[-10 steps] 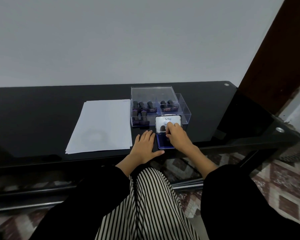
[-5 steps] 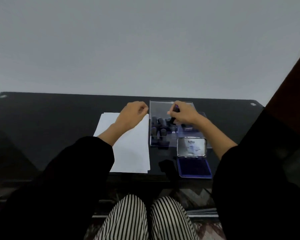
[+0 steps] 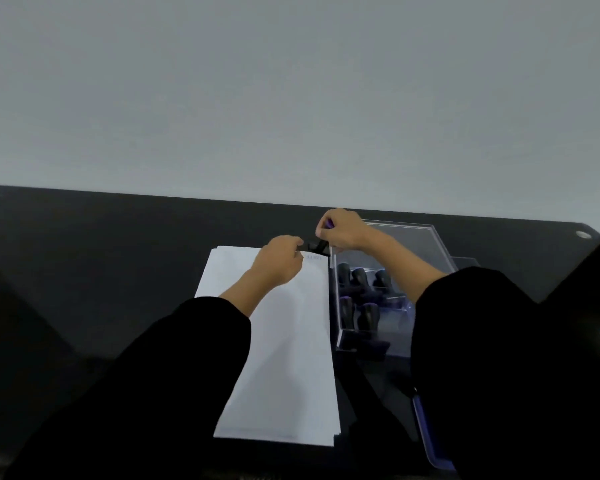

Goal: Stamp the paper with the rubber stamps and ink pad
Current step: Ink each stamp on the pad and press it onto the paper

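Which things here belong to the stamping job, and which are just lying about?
Job: white paper stack; black rubber stamp, gripped by right hand, pinched by left hand; blue ink pad; clear plastic box of spare black stamps.
Lying about: black glass table; grey wall.

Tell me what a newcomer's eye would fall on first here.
The two hands meet at the far right corner of the white paper: the right hand grips a black rubber stamp, and the left hand touches its base. Next comes the clear box of dark stamps, just right of the paper on the black table.
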